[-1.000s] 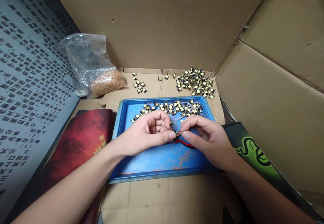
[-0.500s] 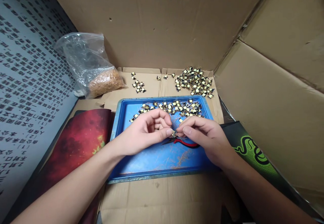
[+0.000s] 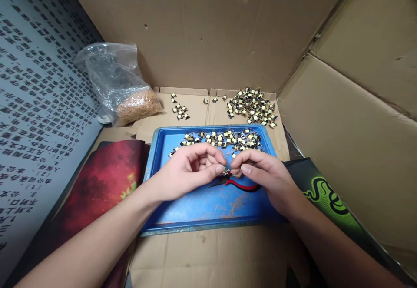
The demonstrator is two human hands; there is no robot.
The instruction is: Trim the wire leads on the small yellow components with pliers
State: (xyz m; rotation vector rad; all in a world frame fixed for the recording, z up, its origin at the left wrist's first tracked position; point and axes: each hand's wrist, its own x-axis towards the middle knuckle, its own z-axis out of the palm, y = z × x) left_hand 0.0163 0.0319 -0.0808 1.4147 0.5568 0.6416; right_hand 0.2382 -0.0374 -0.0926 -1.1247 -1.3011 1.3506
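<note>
My left hand (image 3: 198,166) pinches a small wire-wound transformer (image 3: 226,172) between thumb and fingertips, its metal pins showing. Close by on its right, my right hand (image 3: 263,170) has thumb and forefinger pinched together at the transformer's thin copper wires; the grip itself is partly hidden. Both hands are above a blue tray (image 3: 195,212). Beneath them in the tray lies a pair of cutters with red handles (image 3: 243,187), partly covered by my right hand. Several similar yellow-taped transformers (image 3: 220,138) are heaped along the tray's far side.
Behind the tray, a pile of transformers (image 3: 252,105) sits on cardboard at the right, with a smaller group (image 3: 180,111) further left. A clear plastic bag (image 3: 137,105) of copper wire scraps stands at the back left. Cardboard walls (image 3: 208,31) enclose the back and right.
My right hand has shifted slightly right, away from the transformer, so the gap between the hands is a little wider. My left hand keeps its pinch. The view has shifted slightly.
</note>
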